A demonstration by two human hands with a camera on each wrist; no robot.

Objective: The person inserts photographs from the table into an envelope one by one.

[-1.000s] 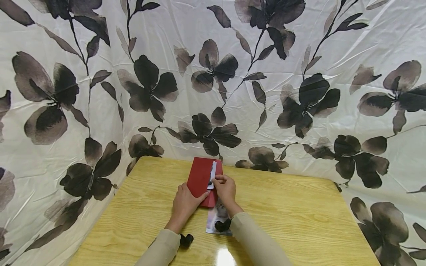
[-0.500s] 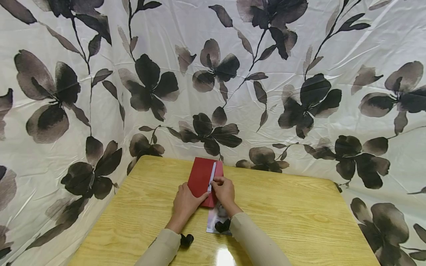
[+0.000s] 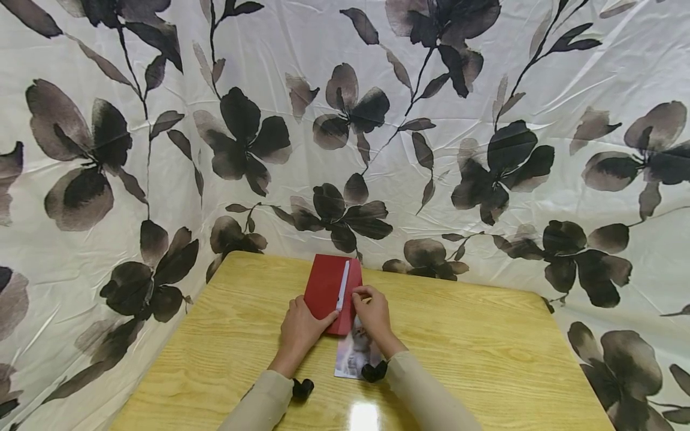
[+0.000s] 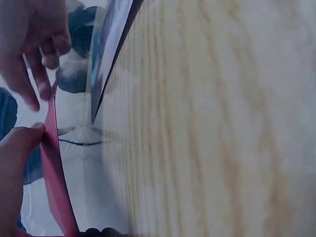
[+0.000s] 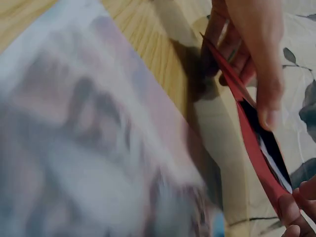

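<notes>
A red envelope (image 3: 326, 287) lies towards the back of the table, and a narrow white strip of a card (image 3: 343, 284) shows along its opening. My left hand (image 3: 302, 326) grips the envelope's near left part, with the thumb on top beside the card's near end. At the right edge, my right hand (image 3: 373, 311) pinches the red flap between thumb and finger. The right wrist view shows those fingertips (image 5: 289, 207) on the red paper, close to the card's end. Under the right wrist lies a photo print (image 3: 353, 353) of a pale, fluffy animal, partly covered by the envelope and hand.
The wooden table (image 3: 458, 347) has its back edge close to a hanging floral cloth (image 3: 420, 149). Black wrist devices (image 3: 303, 389) sit at both cuffs. A bright reflection lies near the table's front.
The white card now shows only as a thin strip, its dark pattern mostly hidden in the envelope. My right hand has moved right, from the card to the flap. My left hand stays put.
</notes>
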